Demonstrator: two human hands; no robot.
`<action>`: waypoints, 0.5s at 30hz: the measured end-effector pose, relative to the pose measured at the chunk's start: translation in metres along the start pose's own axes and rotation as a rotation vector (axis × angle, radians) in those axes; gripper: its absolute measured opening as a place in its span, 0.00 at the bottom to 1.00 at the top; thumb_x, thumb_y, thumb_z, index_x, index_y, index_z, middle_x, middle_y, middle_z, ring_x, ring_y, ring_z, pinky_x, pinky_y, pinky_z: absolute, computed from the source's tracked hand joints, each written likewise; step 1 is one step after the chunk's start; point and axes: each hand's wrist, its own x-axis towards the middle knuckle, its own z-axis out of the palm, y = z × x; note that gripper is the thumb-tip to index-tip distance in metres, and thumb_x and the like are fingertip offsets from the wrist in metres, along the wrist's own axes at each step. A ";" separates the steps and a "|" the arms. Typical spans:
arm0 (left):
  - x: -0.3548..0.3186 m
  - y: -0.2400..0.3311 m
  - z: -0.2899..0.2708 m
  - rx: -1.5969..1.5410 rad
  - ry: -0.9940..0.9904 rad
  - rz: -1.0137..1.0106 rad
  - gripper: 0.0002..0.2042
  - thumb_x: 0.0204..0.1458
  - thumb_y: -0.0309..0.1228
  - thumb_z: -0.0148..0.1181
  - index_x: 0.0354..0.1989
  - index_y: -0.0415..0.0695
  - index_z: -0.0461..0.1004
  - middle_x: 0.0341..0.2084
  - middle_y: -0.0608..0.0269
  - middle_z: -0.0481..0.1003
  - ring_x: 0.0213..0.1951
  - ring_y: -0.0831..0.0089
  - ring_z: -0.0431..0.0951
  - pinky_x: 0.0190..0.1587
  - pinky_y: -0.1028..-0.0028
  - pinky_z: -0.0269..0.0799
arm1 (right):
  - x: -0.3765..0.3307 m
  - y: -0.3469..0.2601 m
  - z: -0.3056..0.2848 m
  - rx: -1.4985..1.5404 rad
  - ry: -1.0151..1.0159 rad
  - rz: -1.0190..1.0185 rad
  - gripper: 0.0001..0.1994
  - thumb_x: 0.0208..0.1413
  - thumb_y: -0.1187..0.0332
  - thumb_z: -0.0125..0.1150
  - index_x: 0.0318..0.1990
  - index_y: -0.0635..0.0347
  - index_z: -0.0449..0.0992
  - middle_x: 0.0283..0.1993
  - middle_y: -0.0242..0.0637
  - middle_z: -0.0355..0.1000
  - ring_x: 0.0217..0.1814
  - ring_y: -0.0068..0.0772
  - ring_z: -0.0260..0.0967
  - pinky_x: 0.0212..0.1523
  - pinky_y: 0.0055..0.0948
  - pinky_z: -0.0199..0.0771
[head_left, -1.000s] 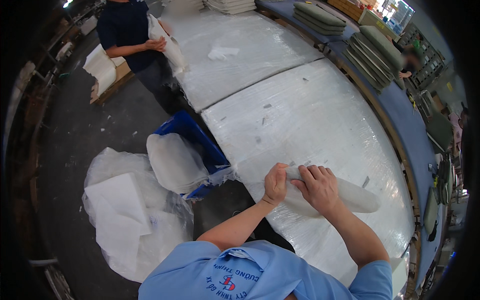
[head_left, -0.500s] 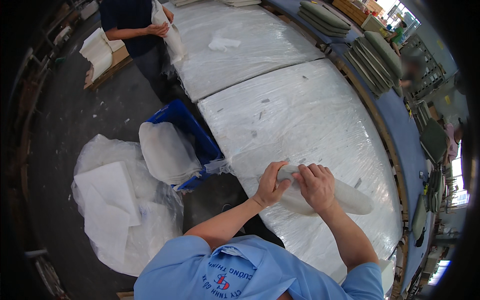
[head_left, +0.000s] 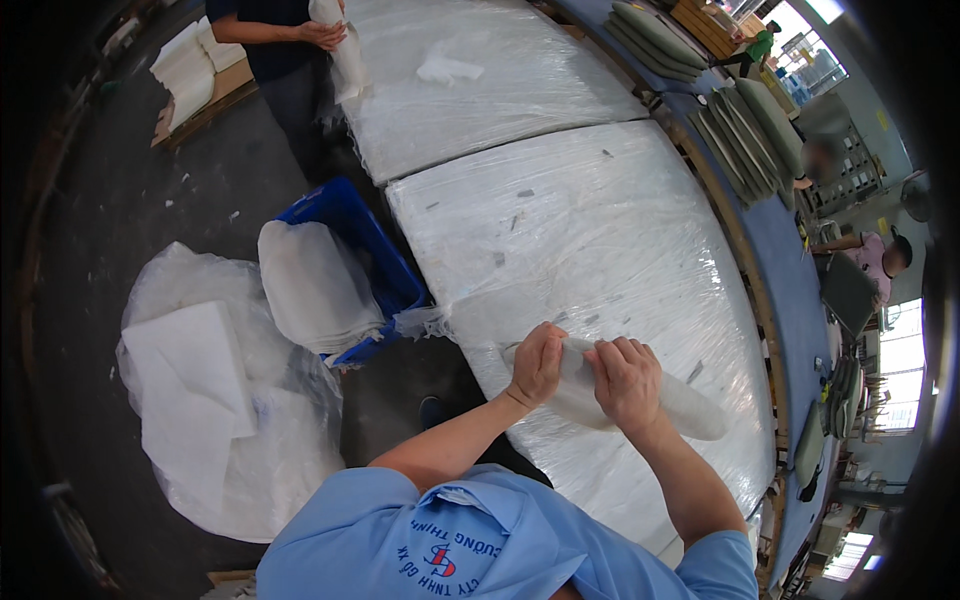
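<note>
Plastic-wrapped table (head_left: 600,230) unchanged; both hands (head_left: 585,372) still grip the white roll (head_left: 690,405).

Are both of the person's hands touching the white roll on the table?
Touching. The head view shows the left hand wrapped around the near end of the white roll, and the right hand gripping it from above beside it.

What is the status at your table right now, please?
Left hand and right hand both gripping the near end of a white rolled pad. Roll lies on the plastic-wrapped table. Nothing else near it on the table.
</note>
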 end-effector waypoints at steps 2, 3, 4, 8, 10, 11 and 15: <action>-0.001 -0.003 -0.001 0.001 -0.024 -0.036 0.20 0.74 0.38 0.40 0.35 0.38 0.74 0.27 0.55 0.73 0.30 0.61 0.75 0.36 0.68 0.70 | -0.001 -0.003 -0.001 0.019 -0.017 -0.006 0.07 0.63 0.65 0.64 0.42 0.58 0.79 0.35 0.36 0.76 0.37 0.43 0.76 0.40 0.42 0.74; 0.000 -0.006 -0.001 0.007 -0.013 0.005 0.20 0.74 0.37 0.40 0.34 0.38 0.74 0.26 0.55 0.74 0.29 0.61 0.76 0.35 0.67 0.70 | -0.002 -0.005 -0.001 0.035 -0.014 -0.024 0.09 0.63 0.65 0.64 0.45 0.58 0.79 0.38 0.38 0.78 0.40 0.44 0.77 0.42 0.43 0.76; 0.001 -0.008 0.000 0.012 -0.002 0.045 0.21 0.73 0.37 0.40 0.33 0.38 0.74 0.26 0.55 0.74 0.28 0.61 0.76 0.34 0.67 0.70 | -0.002 -0.006 -0.001 0.050 -0.011 -0.041 0.11 0.63 0.66 0.64 0.49 0.59 0.79 0.41 0.40 0.79 0.42 0.45 0.78 0.45 0.43 0.77; -0.004 -0.019 -0.003 -0.022 0.004 0.082 0.21 0.73 0.37 0.40 0.31 0.38 0.75 0.24 0.55 0.77 0.26 0.60 0.78 0.31 0.65 0.71 | -0.006 -0.007 -0.003 0.039 -0.136 -0.063 0.16 0.63 0.66 0.64 0.55 0.61 0.77 0.48 0.44 0.80 0.48 0.48 0.80 0.50 0.43 0.79; -0.006 -0.025 -0.003 -0.033 0.016 0.086 0.23 0.73 0.38 0.40 0.30 0.38 0.75 0.24 0.55 0.77 0.26 0.62 0.78 0.32 0.66 0.71 | -0.006 -0.006 -0.001 0.041 -0.151 -0.071 0.16 0.62 0.66 0.64 0.55 0.62 0.77 0.48 0.45 0.80 0.47 0.48 0.80 0.49 0.43 0.79; -0.006 -0.031 -0.003 -0.041 0.023 0.090 0.23 0.73 0.39 0.40 0.29 0.39 0.75 0.24 0.56 0.77 0.26 0.63 0.78 0.32 0.67 0.72 | -0.003 -0.007 -0.002 0.045 -0.166 -0.065 0.16 0.62 0.66 0.64 0.54 0.62 0.77 0.47 0.45 0.80 0.46 0.47 0.80 0.48 0.43 0.79; -0.011 -0.052 -0.004 -0.149 0.053 -0.126 0.28 0.75 0.43 0.36 0.25 0.40 0.73 0.22 0.58 0.77 0.25 0.69 0.77 0.33 0.70 0.73 | 0.006 -0.009 -0.001 0.056 -0.193 -0.067 0.14 0.61 0.67 0.64 0.52 0.62 0.77 0.46 0.44 0.80 0.43 0.47 0.80 0.45 0.42 0.80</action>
